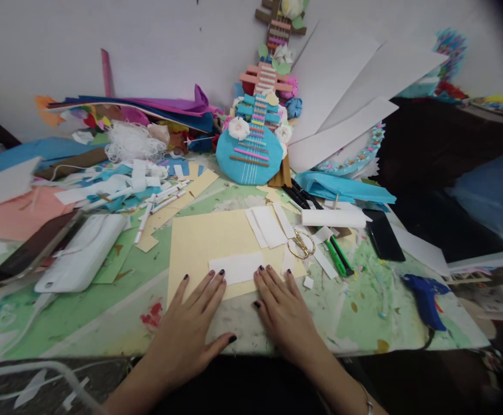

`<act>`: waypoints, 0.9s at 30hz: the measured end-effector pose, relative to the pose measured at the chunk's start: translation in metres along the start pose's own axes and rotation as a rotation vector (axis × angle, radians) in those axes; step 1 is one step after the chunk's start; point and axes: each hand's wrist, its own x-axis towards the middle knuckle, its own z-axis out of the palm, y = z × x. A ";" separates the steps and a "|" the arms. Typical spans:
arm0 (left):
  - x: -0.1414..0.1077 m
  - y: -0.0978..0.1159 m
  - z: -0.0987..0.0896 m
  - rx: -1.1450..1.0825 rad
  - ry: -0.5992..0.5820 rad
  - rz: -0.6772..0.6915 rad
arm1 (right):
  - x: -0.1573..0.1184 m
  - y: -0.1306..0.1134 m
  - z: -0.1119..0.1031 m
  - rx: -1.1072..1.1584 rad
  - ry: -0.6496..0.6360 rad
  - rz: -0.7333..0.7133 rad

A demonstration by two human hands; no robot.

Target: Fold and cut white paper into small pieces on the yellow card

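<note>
A strip of white paper (237, 266) lies flat on a pale yellow sheet (199, 236) near the table's front edge. My left hand (191, 328) rests with fingers spread, its fingertips on the strip's left end and on the yellow sheet. At the strip's right end, the fingers of my right hand (288, 320) lie flat, touching the paper. Neither hand grips anything. Beyond the strip, several white paper pieces (269, 226) overlap on the yellow sheet. Gold-handled scissors (301, 244) lie to their right.
A blue hot glue gun (427, 297) lies at the right edge. Near it are a black phone (385, 235), a green cutter (338, 255) and a white paper roll (333, 218). A blue paper guitar (249, 154) stands behind. At left lie a white power bank (82, 253) and another phone (29, 248).
</note>
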 end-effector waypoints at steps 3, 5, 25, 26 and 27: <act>-0.003 0.000 -0.001 0.003 0.011 -0.021 | -0.005 0.010 -0.001 -0.021 0.031 0.022; -0.006 0.002 -0.001 0.008 0.021 -0.044 | -0.006 0.013 -0.002 -0.014 0.047 0.037; 0.013 -0.002 0.006 0.087 -0.042 0.076 | 0.028 -0.005 0.010 0.089 -0.080 -0.151; 0.009 -0.003 0.004 0.085 -0.055 0.079 | 0.026 -0.001 0.009 0.081 -0.085 -0.140; 0.005 -0.005 0.002 0.083 -0.069 0.079 | 0.024 0.004 0.008 0.072 -0.088 -0.124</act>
